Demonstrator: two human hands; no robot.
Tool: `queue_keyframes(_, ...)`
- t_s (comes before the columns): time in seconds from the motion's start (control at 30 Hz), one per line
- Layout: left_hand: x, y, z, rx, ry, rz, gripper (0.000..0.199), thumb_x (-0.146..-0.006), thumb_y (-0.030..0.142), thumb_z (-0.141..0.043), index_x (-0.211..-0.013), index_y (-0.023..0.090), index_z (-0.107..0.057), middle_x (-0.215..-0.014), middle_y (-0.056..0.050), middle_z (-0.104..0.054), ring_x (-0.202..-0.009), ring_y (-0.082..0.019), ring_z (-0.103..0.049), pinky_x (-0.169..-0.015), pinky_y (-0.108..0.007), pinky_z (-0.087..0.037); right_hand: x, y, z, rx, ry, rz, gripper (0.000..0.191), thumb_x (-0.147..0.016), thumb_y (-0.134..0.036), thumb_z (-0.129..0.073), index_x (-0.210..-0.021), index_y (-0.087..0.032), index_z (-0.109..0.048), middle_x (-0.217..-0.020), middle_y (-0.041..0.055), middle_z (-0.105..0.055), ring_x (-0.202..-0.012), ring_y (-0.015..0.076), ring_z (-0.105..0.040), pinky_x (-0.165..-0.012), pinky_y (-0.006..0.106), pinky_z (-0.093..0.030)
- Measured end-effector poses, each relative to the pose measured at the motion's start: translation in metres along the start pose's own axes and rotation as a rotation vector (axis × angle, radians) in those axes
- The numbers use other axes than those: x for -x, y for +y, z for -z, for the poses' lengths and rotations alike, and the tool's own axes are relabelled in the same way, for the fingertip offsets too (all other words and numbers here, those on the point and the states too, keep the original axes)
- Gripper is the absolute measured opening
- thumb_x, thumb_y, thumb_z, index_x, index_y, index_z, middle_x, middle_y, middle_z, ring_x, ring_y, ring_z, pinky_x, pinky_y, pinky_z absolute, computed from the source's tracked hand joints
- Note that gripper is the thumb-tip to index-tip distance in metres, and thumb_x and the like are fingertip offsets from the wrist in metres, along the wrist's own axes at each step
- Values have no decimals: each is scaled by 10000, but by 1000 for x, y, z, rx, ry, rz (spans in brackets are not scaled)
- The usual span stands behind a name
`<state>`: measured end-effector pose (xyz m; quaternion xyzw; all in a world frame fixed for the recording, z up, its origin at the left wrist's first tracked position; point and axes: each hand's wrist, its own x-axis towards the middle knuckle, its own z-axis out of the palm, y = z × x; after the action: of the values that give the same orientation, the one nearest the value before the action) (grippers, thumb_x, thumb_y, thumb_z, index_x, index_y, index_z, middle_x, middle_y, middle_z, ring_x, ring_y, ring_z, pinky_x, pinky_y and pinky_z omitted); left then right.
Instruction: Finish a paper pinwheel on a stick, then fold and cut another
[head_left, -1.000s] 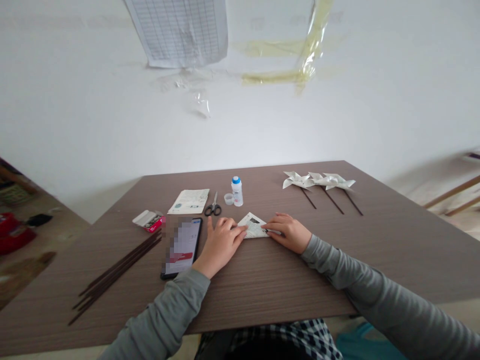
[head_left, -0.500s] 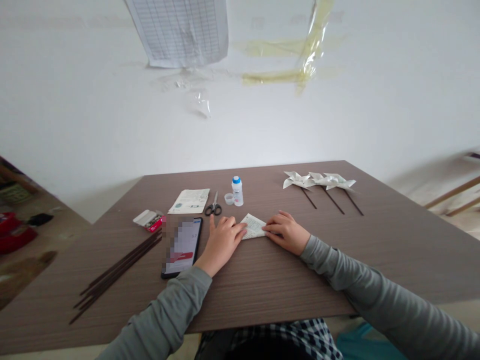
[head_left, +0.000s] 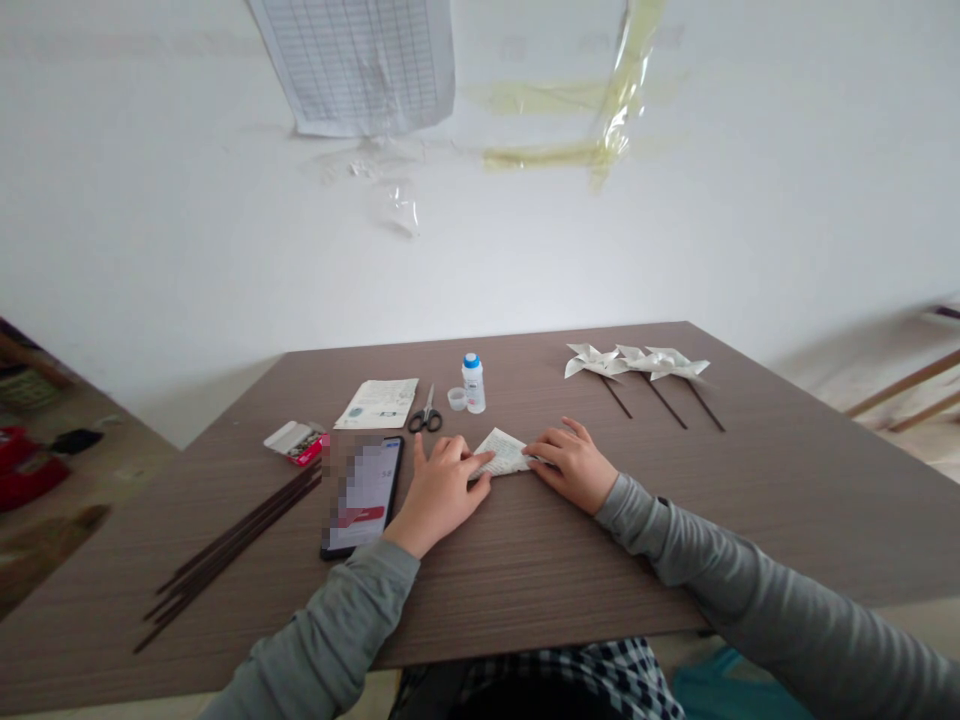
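A printed sheet of paper [head_left: 501, 451], folded into a triangle, lies on the table between my hands. At its left corner, my left hand [head_left: 444, 485] presses with the index finger on top and the thumb by the near edge, its fingers closed on the paper. My right hand [head_left: 577, 465] grips the right corner, fingertips together on the paper and partly covering it. Scissors [head_left: 426, 416] with black handles lie beyond my left hand. Behind the paper stands a white glue bottle [head_left: 473, 386] with a blue top, beside a clear cap [head_left: 457, 399].
Three paper pinwheels [head_left: 637, 362] on brown sticks lie at the back right. A phone [head_left: 365, 497] is left of my left forearm, near a bundle of brown sticks [head_left: 232, 545] and a small red-and-white box [head_left: 298, 441]. More printed paper [head_left: 377, 404] lies behind. A wall borders the table [head_left: 525, 580].
My left thumb has slid off the paper toward the near edge, while the index finger reaches further over it. The right hand keeps its place at the right corner.
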<state>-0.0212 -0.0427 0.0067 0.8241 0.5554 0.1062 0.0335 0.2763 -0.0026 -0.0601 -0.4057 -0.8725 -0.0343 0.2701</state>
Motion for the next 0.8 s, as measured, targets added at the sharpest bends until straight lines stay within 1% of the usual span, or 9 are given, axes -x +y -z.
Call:
queue_keyframes(0.1, -2, 0, 1, -11, -9, 4, 448, -1240, 284, -745, -1619, 396, -956, -1375, -117, -835, -1481, -402, -744, -1538, -956, -305, 0, -1, 0, 14, 14, -9, 231, -1240, -237, -799, -1301, -327, -1002, -1149, 69, -928, -1072, 272, -861, -1406, 646, -553)
queue_keyframes(0.2, -3, 2, 1, -23, -16, 9, 453, -1252, 288, -721, -1635, 377, -946, -1380, -125, -827, -1469, -404, -735, -1528, -961, -313, 0, -3, -1, 28, 13, -20, 251, -1238, -222, -796, -1248, -332, -1021, -1136, 72, -928, -1043, 273, -866, -1411, 667, -544)
queue_keyframes(0.3, -3, 2, -1, -23, -4, 20, 446, -1263, 296, -701, -1628, 362, -947, -1388, -135, -825, -1460, -405, -727, -1517, -964, -322, 0, -4, -1, 41, 10, -31, 269, -1246, -228, -791, -1259, -345, -1033, -1130, 73, -930, -1032, 279, -871, -1419, 673, -537)
queue_keyframes(0.4, -1, 1, -4, -4, 40, 20, 435, -1256, 297, -704, -1605, 376, -952, -1381, -129, -841, -1450, -405, -724, -1506, -974, -328, 0, -5, -1, 60, 16, -39, 261, -1248, -246, -802, -1274, -359, -1036, -1119, 76, -928, -1020, 292, -867, -1404, 677, -538)
queue_keyframes(0.5, 0, 1, -5, 12, 79, 18, 438, -1248, 289, -717, -1612, 376, -945, -1349, -120, -874, -1445, -398, -738, -1523, -982, -293, 0, -6, -1, 88, 25, -43, 263, -1251, -255, -798, -1285, -364, -1035, -1117, 80, -928, -1006, 293, -848, -1380, 667, -544)
queue_keyframes(0.6, 0, 1, -3, 14, 78, 31, 428, -1258, 293, -713, -1614, 358, -942, -1369, -126, -901, -1462, -399, -755, -1528, -991, -282, 1, -7, 0, 105, 24, -39, 268, -1249, -252, -796, -1290, -363, -1037, -1119, 86, -929, -1009, 291, -837, -1370, 658, -547)
queue_keyframes(0.7, -1, 2, -1, 11, 77, 42, 406, -1272, 278, -686, -1553, 366, -965, -1417, -123, -913, -1477, -400, -764, -1522, -1005, -287, 1, -8, 0, 115, 23, -46, 269, -1252, -253, -797, -1299, -359, -1040, -1121, 90, -930, -1012, 295, -838, -1369, 659, -549)
queue_keyframes(0.8, 0, 0, -3, 2, 93, 39, 399, -1276, 271, -661, -1477, 374, -990, -1415, -120, -918, -1448, -398, -764, -1505, -1011, -311, 0, -10, 0, 123, 28, -64, 265, -1257, -265, -798, -1291, -353, -1045, -1109, 92, -927, -997, 298, -836, -1360, 656, -551)
